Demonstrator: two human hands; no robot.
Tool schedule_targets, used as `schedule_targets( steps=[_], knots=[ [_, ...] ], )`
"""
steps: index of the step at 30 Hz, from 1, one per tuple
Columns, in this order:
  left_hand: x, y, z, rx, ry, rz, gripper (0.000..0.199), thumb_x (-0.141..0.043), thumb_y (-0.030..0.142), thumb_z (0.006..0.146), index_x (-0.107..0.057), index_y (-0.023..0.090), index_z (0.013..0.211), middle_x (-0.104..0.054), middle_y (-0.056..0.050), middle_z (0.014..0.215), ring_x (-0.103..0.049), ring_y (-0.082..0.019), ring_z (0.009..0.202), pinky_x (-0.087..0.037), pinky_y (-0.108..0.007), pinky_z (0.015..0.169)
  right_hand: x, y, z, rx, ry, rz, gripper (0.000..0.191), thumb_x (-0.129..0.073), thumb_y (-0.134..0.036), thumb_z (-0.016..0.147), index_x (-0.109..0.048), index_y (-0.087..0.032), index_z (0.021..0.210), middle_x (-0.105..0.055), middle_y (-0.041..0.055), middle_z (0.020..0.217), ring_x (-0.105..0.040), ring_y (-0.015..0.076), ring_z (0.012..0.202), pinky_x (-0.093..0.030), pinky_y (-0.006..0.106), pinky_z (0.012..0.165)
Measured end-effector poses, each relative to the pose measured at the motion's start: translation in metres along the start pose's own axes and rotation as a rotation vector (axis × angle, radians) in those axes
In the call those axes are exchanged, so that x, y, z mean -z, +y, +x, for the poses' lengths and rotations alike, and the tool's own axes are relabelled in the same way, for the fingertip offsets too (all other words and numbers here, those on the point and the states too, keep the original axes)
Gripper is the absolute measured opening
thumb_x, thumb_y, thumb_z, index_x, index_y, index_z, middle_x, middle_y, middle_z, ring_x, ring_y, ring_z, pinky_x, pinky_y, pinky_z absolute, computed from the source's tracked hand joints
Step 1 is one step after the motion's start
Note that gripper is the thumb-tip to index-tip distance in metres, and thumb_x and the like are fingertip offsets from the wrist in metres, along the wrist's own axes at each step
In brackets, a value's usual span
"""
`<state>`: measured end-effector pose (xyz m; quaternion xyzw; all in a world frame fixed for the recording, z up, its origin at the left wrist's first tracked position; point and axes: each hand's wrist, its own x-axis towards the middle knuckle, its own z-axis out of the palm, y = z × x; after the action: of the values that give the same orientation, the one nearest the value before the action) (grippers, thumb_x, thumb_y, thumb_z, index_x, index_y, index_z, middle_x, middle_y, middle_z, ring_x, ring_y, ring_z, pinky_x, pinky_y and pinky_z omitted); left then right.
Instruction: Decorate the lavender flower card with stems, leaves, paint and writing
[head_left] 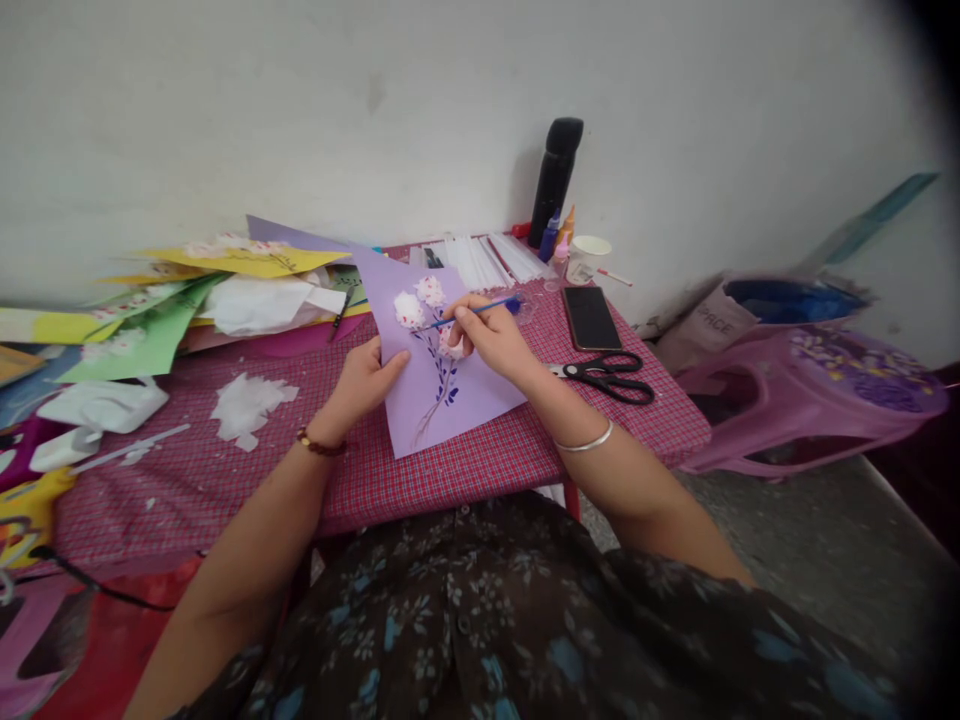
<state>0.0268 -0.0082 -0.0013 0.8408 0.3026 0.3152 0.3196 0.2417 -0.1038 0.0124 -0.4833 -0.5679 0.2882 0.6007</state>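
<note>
A purple sheet (480, 395) lies at the table's middle, bearing white flowers with red specks (409, 311) and a stem with dark blue leaves. My left hand (370, 377) grips its left edge, thumb on top and the other fingers partly hidden beneath. In my right hand (487, 335) is a thin blue brush (491, 305), pinched between thumb and fingers. Its tip points left, beside the flowers; whether it touches the paper I cannot tell. The brush's rear end is near a small clear dish with blue in it (517, 305).
Black scissors (609, 378) and a phone (592, 319) lie right. Behind stand a black bottle (556, 180), small paint bottles (550, 236) and a cup (589, 255). White scraps (251, 408), coloured cards (247, 262) and a yellow glue gun (30, 515) are left. A pink stool (757, 400) stands right.
</note>
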Motion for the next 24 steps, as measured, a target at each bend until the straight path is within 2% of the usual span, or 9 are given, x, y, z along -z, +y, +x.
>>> schedule_targets(
  steps=[9, 19, 24],
  knots=[
    [-0.003, -0.005, 0.000, 0.009, 0.001, -0.044, 0.034, -0.065, 0.048, 0.086, -0.071, 0.016, 0.097, -0.079, -0.010, 0.093, -0.071, -0.024, 0.078, -0.053, -0.030, 0.062, -0.013, 0.004, -0.010, 0.073, -0.127, -0.132, 0.020, -0.051, -0.037, 0.102, -0.064, -0.022, 0.098, -0.062, -0.0035, 0.070, -0.059, 0.0123, 0.068, -0.048, 0.024, 0.064],
    [-0.004, -0.001, -0.002, 0.034, -0.022, -0.010, 0.035, -0.064, 0.048, 0.087, -0.071, 0.015, 0.097, -0.078, -0.011, 0.092, -0.071, -0.025, 0.079, -0.053, -0.032, 0.064, -0.011, 0.003, -0.008, 0.088, -0.075, -0.084, 0.029, -0.051, -0.044, 0.103, -0.064, -0.021, 0.094, -0.062, -0.0024, 0.067, -0.058, 0.0118, 0.063, -0.046, 0.024, 0.060],
    [-0.005, 0.000, -0.002, 0.011, -0.021, -0.051, 0.033, -0.064, 0.050, 0.085, -0.069, 0.018, 0.093, -0.077, -0.009, 0.090, -0.069, -0.024, 0.076, -0.052, -0.030, 0.060, -0.006, 0.002, -0.004, 0.037, -0.009, 0.010, 0.044, -0.052, -0.064, 0.099, -0.064, -0.022, 0.093, -0.064, -0.0030, 0.065, -0.056, 0.0096, 0.055, -0.045, 0.023, 0.053]
  ],
)
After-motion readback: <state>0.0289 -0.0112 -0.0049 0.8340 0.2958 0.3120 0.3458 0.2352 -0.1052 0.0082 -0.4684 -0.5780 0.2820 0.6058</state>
